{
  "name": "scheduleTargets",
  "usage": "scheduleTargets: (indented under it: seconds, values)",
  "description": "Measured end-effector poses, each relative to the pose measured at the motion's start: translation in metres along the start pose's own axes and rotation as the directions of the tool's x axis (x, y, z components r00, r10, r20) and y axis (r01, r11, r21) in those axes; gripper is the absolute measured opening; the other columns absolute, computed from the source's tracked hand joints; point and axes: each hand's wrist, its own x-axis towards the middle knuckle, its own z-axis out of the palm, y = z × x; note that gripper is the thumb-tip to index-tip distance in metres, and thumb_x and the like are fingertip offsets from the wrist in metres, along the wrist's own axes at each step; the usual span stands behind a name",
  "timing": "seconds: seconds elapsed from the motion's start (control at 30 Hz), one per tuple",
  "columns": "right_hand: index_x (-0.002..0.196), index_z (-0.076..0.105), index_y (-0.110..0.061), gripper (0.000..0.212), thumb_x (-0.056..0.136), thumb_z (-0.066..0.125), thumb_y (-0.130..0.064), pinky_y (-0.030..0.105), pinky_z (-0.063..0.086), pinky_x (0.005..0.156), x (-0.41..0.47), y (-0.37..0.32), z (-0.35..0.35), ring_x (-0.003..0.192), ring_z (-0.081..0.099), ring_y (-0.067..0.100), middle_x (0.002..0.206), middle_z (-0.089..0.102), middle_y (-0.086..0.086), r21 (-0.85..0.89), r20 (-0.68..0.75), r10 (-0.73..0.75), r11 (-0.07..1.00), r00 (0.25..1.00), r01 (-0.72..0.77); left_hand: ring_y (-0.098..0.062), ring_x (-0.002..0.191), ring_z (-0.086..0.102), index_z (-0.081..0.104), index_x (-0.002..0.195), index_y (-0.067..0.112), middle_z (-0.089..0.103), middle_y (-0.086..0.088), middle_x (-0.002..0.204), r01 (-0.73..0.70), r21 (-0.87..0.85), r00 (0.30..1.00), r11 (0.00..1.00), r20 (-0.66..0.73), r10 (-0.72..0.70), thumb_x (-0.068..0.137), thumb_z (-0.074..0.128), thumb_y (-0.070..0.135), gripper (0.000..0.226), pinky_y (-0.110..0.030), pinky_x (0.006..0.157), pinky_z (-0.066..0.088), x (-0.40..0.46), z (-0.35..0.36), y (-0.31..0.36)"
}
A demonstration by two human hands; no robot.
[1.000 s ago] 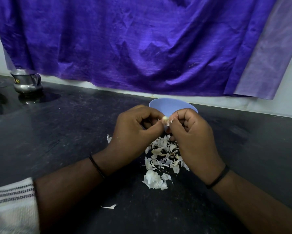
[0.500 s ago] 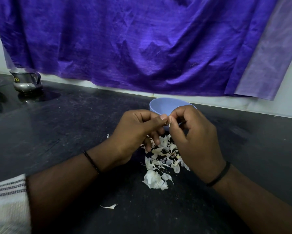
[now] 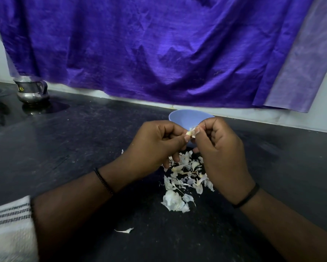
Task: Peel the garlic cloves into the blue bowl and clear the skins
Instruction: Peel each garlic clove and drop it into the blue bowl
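A small pale garlic clove point(image 3: 190, 132) with loose skin is pinched between both hands, just in front of the blue bowl point(image 3: 185, 118). My left hand point(image 3: 155, 146) grips it with thumb and curled fingers from the left. My right hand point(image 3: 221, 154) pinches it from the right with thumb and forefinger. A heap of white garlic skins point(image 3: 185, 178) lies on the black counter under and between my hands. The bowl's inside is mostly hidden behind my hands.
A steel jug point(image 3: 31, 89) stands at the far left of the black counter point(image 3: 83, 140). A purple cloth point(image 3: 158, 48) hangs across the wall behind. Single skin scraps point(image 3: 124, 230) lie nearer to me. A striped white sleeve point(image 3: 9, 225) shows at the lower left.
Both hands have shifted slightly while working the clove between the fingertips; a strip of skin now sticks up from it. The skin heap and the bowl have not moved.
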Motion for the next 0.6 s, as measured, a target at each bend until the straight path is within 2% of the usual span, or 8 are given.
scheduleTargets:
  seconds: [0.03, 0.17, 0.3, 0.37, 0.5, 0.6]
  values:
    - [0.089, 0.062, -0.019, 0.007, 0.096, 0.059, -0.019, 0.039, 0.058, 0.063, 0.0, 0.0, 0.001, 0.071, 0.068, 0.015, 0.08, 0.071, -0.002, 0.014, 0.007, 0.021, 1.0, 1.0, -0.021, -0.016, 0.052, 0.063, 0.072, 0.092, 0.007, 0.069, -0.003, 0.07, -0.002, 0.019, 1.0, 1.0, -0.003, 0.002, 0.092, 0.067, 0.011, 0.007, -0.031, 0.041, 0.05, 0.0, 0.0, 0.0]
    - [0.086, 0.061, -0.016, 0.012, 0.096, 0.057, -0.013, 0.03, 0.052, 0.06, 0.001, 0.001, 0.004, 0.063, 0.066, 0.014, 0.078, 0.071, 0.002, 0.139, 0.0, 0.133, 0.982, 0.991, -0.131, -0.015, 0.05, 0.063, 0.071, 0.088, 0.006, 0.067, 0.001, 0.063, 0.012, 0.085, 0.999, 0.996, -0.041, -0.009, 0.093, 0.067, 0.012, 0.009, -0.03, 0.042, 0.048, 0.001, 0.002, -0.003]
    - [0.086, 0.061, -0.015, 0.011, 0.095, 0.057, -0.012, 0.042, 0.055, 0.066, 0.009, 0.001, -0.002, 0.063, 0.065, 0.014, 0.071, 0.07, -0.006, 0.243, -0.04, 0.238, 0.944, 0.97, -0.222, -0.013, 0.049, 0.064, 0.07, 0.087, 0.006, 0.066, 0.001, 0.061, 0.052, 0.126, 0.996, 0.991, -0.072, -0.043, 0.094, 0.067, 0.016, 0.013, -0.029, 0.043, 0.048, 0.003, 0.0, -0.006]
    - [0.087, 0.063, -0.017, 0.006, 0.092, 0.063, -0.013, 0.038, 0.057, 0.064, 0.007, 0.001, -0.004, 0.069, 0.068, 0.014, 0.075, 0.071, -0.003, 0.161, -0.023, 0.183, 0.971, 0.983, -0.177, -0.012, 0.049, 0.064, 0.071, 0.087, 0.008, 0.067, 0.003, 0.062, 0.059, 0.14, 0.996, 0.988, -0.068, -0.05, 0.093, 0.068, 0.018, 0.012, -0.028, 0.043, 0.048, 0.003, 0.0, -0.006]
    - [0.091, 0.066, -0.021, 0.016, 0.084, 0.074, -0.009, 0.016, 0.052, 0.065, 0.001, 0.004, -0.003, 0.071, 0.066, 0.004, 0.078, 0.07, -0.006, -0.05, 0.003, 0.037, 0.998, 0.999, -0.036, -0.013, 0.051, 0.064, 0.072, 0.085, 0.015, 0.071, 0.0, 0.07, 0.068, 0.152, 0.995, 0.986, -0.083, -0.056, 0.089, 0.073, 0.02, 0.007, -0.024, 0.042, 0.046, 0.003, -0.001, -0.006]
    - [0.09, 0.073, -0.02, 0.011, 0.086, 0.074, -0.009, 0.012, 0.051, 0.067, -0.001, 0.004, -0.003, 0.078, 0.066, 0.004, 0.084, 0.071, -0.012, -0.211, 0.028, -0.102, 0.972, 0.994, 0.106, -0.01, 0.051, 0.063, 0.073, 0.083, 0.017, 0.071, 0.002, 0.067, 0.052, 0.183, 0.993, 0.982, -0.109, -0.032, 0.085, 0.077, 0.019, 0.005, -0.017, 0.044, 0.043, 0.004, -0.002, -0.006]
